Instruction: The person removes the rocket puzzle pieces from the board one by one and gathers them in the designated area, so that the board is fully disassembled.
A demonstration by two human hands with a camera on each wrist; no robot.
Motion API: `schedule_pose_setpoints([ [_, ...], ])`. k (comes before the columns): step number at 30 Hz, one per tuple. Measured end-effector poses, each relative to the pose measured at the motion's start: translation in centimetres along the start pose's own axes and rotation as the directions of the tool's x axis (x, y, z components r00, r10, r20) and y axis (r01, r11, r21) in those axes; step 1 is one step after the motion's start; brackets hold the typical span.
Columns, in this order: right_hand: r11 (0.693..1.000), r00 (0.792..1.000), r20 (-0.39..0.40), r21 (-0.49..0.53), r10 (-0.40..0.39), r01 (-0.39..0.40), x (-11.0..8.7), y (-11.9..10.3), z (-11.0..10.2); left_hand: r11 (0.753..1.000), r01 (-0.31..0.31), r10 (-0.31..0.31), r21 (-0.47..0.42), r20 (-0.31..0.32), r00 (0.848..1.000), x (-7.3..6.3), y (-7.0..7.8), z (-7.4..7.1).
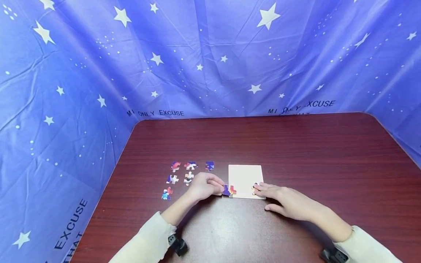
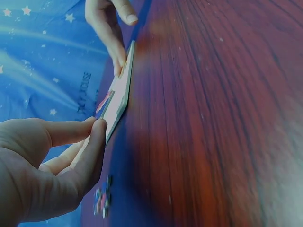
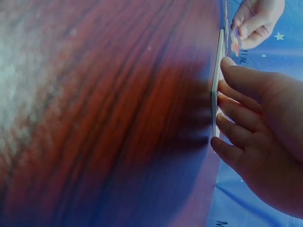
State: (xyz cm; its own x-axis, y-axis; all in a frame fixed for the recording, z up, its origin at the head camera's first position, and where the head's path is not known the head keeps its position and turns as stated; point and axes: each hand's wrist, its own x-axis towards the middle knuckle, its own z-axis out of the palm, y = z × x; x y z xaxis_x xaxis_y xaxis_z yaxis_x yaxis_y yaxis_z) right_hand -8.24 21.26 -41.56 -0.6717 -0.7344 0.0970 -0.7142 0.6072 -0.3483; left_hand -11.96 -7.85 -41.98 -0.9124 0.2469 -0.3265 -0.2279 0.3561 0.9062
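A purple, red and yellow jigsaw piece [image 1: 232, 190] is pinched between the thumb and fingertips of my left hand [image 1: 205, 187]. It overlaps the near left corner of a square cream board [image 1: 245, 175]; whether it touches the board I cannot tell. At the board's near right corner lies another jigsaw piece [image 1: 254, 187], partly hidden by fingers. My right hand [image 1: 291, 202] rests its extended fingers on that piece and the board's right edge, thumb apart. In the left wrist view, the left thumb and index finger [image 2: 98, 130] meet at the held piece's edge.
Several loose jigsaw pieces [image 1: 172, 179] lie spread on the dark red wooden table [image 1: 296, 146], left of the board. A blue curtain with white stars [image 1: 210, 54] surrounds the table's back and sides.
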Motion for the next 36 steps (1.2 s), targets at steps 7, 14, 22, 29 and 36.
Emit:
schedule_pose_setpoints([
  [7, 1.000, 1.000, -0.012, -0.003, -0.006, 0.006, 0.1, 0.1, -0.1, 1.000, 0.018, -0.018, -0.014, -0.036, 0.999, -1.3, -0.7, -2.1],
  [14, 1.000, 1.000, -0.016, 0.002, 0.002, -0.002, 0.0, 0.1, 0.0, 0.999, 0.032, -0.030, 0.023, -0.089, 0.996, -2.6, -1.3, -4.1],
  [22, 1.000, 1.000, -0.026, 0.006, 0.000, 0.000, -0.1, 0.1, 0.2, 0.997, 0.031, -0.021, 0.074, -0.132, 0.991, -3.8, -2.0, -6.1],
  [29, 1.000, 0.999, -0.037, 0.014, -0.002, 0.002, -0.2, 0.2, 0.3, 0.992, 0.050, -0.028, 0.113, -0.188, 0.982, -4.8, -2.7, -7.0],
  [36, 1.000, 1.000, -0.029, 0.020, 0.008, -0.008, -0.2, 0.2, 0.3, 0.967, 0.098, -0.028, 0.235, -0.283, 0.959, -5.4, -3.0, -7.5],
])
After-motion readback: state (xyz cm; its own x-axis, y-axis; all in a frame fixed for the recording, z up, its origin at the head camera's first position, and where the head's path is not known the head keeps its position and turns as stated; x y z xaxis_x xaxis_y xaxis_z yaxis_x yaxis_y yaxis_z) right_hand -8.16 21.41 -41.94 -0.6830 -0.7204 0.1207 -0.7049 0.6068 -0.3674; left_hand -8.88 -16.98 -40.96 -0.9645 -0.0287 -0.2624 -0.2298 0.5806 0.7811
